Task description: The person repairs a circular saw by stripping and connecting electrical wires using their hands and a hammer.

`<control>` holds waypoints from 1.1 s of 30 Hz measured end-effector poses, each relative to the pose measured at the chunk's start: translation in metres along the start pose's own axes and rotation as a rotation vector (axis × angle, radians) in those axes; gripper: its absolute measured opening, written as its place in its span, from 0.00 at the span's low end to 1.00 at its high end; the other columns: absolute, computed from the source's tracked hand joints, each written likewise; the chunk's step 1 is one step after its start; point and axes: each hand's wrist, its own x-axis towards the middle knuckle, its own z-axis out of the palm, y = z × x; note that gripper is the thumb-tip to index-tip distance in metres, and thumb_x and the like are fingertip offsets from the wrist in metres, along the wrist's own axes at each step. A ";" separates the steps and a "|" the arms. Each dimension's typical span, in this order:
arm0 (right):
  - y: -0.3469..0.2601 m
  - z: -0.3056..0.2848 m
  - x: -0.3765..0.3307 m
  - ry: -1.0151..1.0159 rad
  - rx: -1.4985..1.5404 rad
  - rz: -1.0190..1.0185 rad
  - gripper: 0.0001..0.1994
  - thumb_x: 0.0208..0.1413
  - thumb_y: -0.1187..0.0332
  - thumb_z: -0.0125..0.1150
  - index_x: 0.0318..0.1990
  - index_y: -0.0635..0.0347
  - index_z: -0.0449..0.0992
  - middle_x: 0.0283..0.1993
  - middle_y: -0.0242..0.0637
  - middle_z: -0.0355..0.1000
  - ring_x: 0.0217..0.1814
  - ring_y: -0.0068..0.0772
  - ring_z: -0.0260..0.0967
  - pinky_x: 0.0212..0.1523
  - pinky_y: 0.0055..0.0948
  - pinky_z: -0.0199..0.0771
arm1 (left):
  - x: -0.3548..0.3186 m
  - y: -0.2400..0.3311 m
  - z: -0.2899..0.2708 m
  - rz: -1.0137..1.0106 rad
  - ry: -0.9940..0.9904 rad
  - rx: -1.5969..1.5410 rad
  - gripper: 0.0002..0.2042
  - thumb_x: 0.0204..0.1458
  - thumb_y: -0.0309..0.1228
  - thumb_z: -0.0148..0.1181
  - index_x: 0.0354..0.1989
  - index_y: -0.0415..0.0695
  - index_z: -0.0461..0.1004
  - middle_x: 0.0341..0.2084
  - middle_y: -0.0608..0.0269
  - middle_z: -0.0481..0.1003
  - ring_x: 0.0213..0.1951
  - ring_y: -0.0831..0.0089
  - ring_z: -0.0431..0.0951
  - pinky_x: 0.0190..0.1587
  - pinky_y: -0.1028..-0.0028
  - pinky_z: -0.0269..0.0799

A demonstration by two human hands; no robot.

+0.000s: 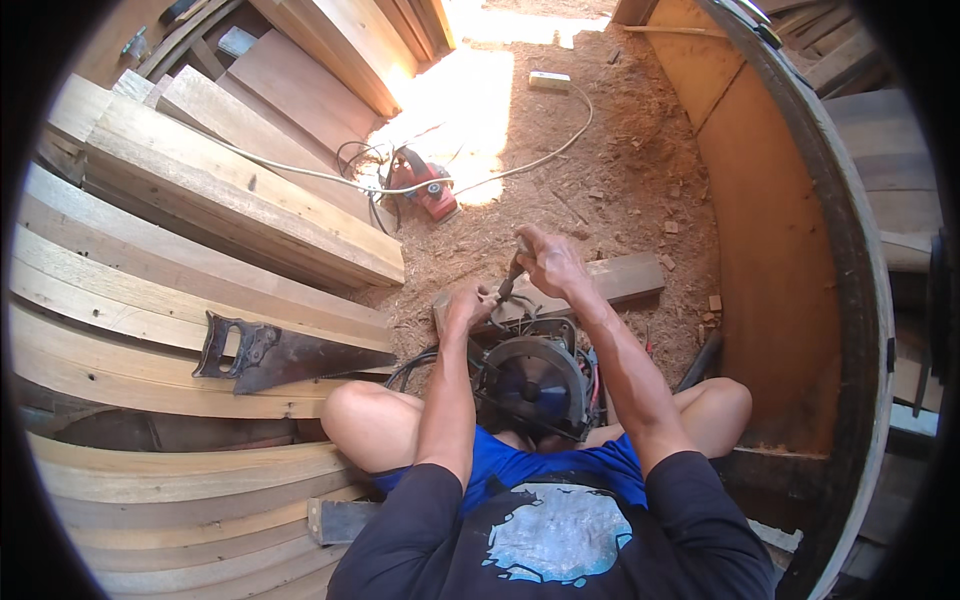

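Note:
Between my bent legs stands a circular saw, its round blade facing up toward me. Just beyond it, my right hand is closed on a slim dark stick-like piece, whose exact kind I cannot make out. Lower down, my left hand has its fingers pinched together at the bottom end of that same piece, near the saw's dark cable. What the left fingertips grip is too small to tell. A wooden board lies on the ground behind the saw, partly covered by my hands.
Stacked timber beams fill the left side, with a handsaw lying on them. A red power tool rests ahead, near a white cable and a power strip. Sawdust covers the floor. A curved wooden panel stands at right.

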 end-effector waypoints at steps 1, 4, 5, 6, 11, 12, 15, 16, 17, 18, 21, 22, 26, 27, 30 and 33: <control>0.001 -0.001 0.000 0.001 -0.016 -0.028 0.22 0.58 0.65 0.67 0.60 0.53 0.73 0.44 0.51 0.80 0.51 0.58 0.77 0.48 0.51 0.75 | -0.003 0.000 0.007 -0.009 0.009 -0.017 0.16 0.48 0.36 0.70 0.45 0.46 0.83 0.39 0.50 0.84 0.46 0.52 0.84 0.50 0.59 0.78; 0.001 0.004 -0.005 0.027 -0.012 -0.070 0.21 0.58 0.67 0.67 0.59 0.54 0.73 0.41 0.52 0.79 0.47 0.58 0.77 0.46 0.51 0.74 | -0.004 0.003 0.023 0.008 0.192 0.093 0.14 0.49 0.34 0.67 0.45 0.47 0.84 0.39 0.47 0.84 0.45 0.51 0.84 0.50 0.57 0.78; 0.002 0.006 -0.007 0.054 0.005 -0.088 0.21 0.59 0.67 0.67 0.59 0.55 0.73 0.39 0.52 0.79 0.45 0.58 0.77 0.45 0.51 0.74 | -0.005 0.001 0.025 0.006 0.186 0.095 0.14 0.49 0.34 0.67 0.45 0.47 0.84 0.39 0.47 0.84 0.45 0.51 0.84 0.50 0.57 0.78; 0.002 0.007 -0.008 0.052 0.006 -0.085 0.21 0.59 0.67 0.67 0.59 0.55 0.73 0.39 0.52 0.79 0.45 0.58 0.77 0.45 0.51 0.74 | -0.005 -0.002 0.027 0.034 0.212 0.112 0.13 0.49 0.33 0.65 0.44 0.47 0.84 0.39 0.46 0.83 0.45 0.49 0.84 0.50 0.56 0.78; -0.002 -0.011 -0.019 0.108 0.092 -0.023 0.18 0.58 0.68 0.66 0.55 0.57 0.72 0.37 0.55 0.78 0.43 0.62 0.77 0.42 0.52 0.75 | -0.007 -0.007 0.041 0.034 0.268 0.090 0.11 0.51 0.30 0.62 0.41 0.47 0.85 0.38 0.42 0.82 0.45 0.46 0.83 0.51 0.54 0.78; -0.002 -0.015 -0.019 0.105 0.094 -0.021 0.18 0.58 0.68 0.66 0.55 0.57 0.72 0.37 0.55 0.78 0.43 0.62 0.77 0.42 0.52 0.75 | -0.004 -0.008 0.041 0.032 0.294 0.065 0.10 0.51 0.30 0.61 0.40 0.46 0.85 0.37 0.43 0.83 0.45 0.46 0.83 0.51 0.54 0.78; -0.004 -0.026 -0.024 0.157 0.110 -0.070 0.19 0.57 0.71 0.68 0.56 0.57 0.73 0.37 0.54 0.78 0.42 0.60 0.77 0.43 0.50 0.75 | 0.001 -0.011 0.040 0.058 0.309 0.051 0.09 0.51 0.30 0.60 0.38 0.46 0.86 0.37 0.43 0.83 0.44 0.46 0.83 0.51 0.54 0.78; -0.002 -0.026 -0.025 0.157 0.110 -0.068 0.19 0.57 0.71 0.68 0.56 0.57 0.73 0.37 0.54 0.78 0.42 0.60 0.77 0.43 0.50 0.75 | 0.001 -0.010 0.040 0.089 0.300 0.060 0.09 0.51 0.30 0.60 0.37 0.45 0.86 0.37 0.43 0.83 0.43 0.47 0.84 0.51 0.54 0.78; 0.001 -0.025 -0.026 0.174 0.101 -0.100 0.19 0.57 0.71 0.68 0.56 0.57 0.73 0.37 0.54 0.77 0.42 0.60 0.77 0.43 0.50 0.75 | 0.000 -0.010 0.041 0.089 0.298 0.061 0.09 0.51 0.30 0.60 0.37 0.45 0.86 0.37 0.43 0.83 0.43 0.47 0.84 0.51 0.54 0.78; 0.002 -0.024 -0.027 0.191 0.094 -0.134 0.19 0.57 0.71 0.67 0.56 0.58 0.74 0.37 0.54 0.77 0.42 0.61 0.77 0.43 0.50 0.75 | -0.002 -0.008 0.038 0.069 0.267 0.053 0.09 0.51 0.30 0.61 0.37 0.45 0.86 0.37 0.44 0.83 0.44 0.47 0.84 0.51 0.55 0.78; 0.001 -0.019 -0.027 0.141 0.118 -0.063 0.19 0.56 0.72 0.67 0.56 0.58 0.74 0.38 0.55 0.78 0.43 0.61 0.77 0.43 0.50 0.74 | -0.006 -0.001 0.032 0.049 0.216 0.043 0.10 0.51 0.30 0.61 0.38 0.46 0.86 0.37 0.44 0.83 0.44 0.49 0.84 0.51 0.56 0.78; 0.000 -0.018 -0.027 0.141 0.119 -0.065 0.19 0.56 0.72 0.67 0.56 0.58 0.74 0.38 0.55 0.78 0.43 0.61 0.77 0.43 0.50 0.74 | -0.006 0.001 0.031 0.051 0.195 0.039 0.10 0.51 0.30 0.61 0.38 0.46 0.86 0.37 0.45 0.83 0.44 0.49 0.84 0.52 0.56 0.78; 0.002 -0.013 -0.028 0.106 0.122 -0.062 0.19 0.56 0.72 0.67 0.56 0.58 0.74 0.39 0.56 0.78 0.44 0.62 0.77 0.44 0.52 0.74 | -0.008 0.005 0.031 0.019 0.200 0.051 0.10 0.51 0.30 0.61 0.39 0.47 0.86 0.36 0.46 0.84 0.44 0.50 0.84 0.52 0.57 0.78; 0.002 -0.012 -0.028 0.115 0.133 -0.067 0.19 0.56 0.72 0.67 0.56 0.58 0.74 0.39 0.57 0.78 0.44 0.62 0.77 0.44 0.52 0.74 | -0.007 0.004 0.031 0.022 0.202 0.048 0.10 0.51 0.31 0.61 0.39 0.47 0.86 0.37 0.46 0.84 0.44 0.50 0.84 0.52 0.57 0.78; 0.002 -0.006 -0.026 0.124 0.108 -0.065 0.19 0.55 0.71 0.67 0.55 0.58 0.74 0.38 0.56 0.78 0.44 0.63 0.77 0.44 0.52 0.74 | -0.006 0.000 0.032 0.015 0.205 0.037 0.10 0.51 0.31 0.61 0.39 0.48 0.86 0.37 0.46 0.84 0.44 0.49 0.84 0.52 0.57 0.78; 0.003 -0.003 -0.026 0.116 0.110 -0.063 0.19 0.56 0.71 0.67 0.55 0.58 0.74 0.39 0.56 0.79 0.44 0.62 0.77 0.44 0.52 0.75 | -0.004 0.000 0.034 -0.005 0.203 0.029 0.11 0.51 0.32 0.61 0.40 0.49 0.86 0.38 0.46 0.84 0.45 0.49 0.84 0.52 0.57 0.78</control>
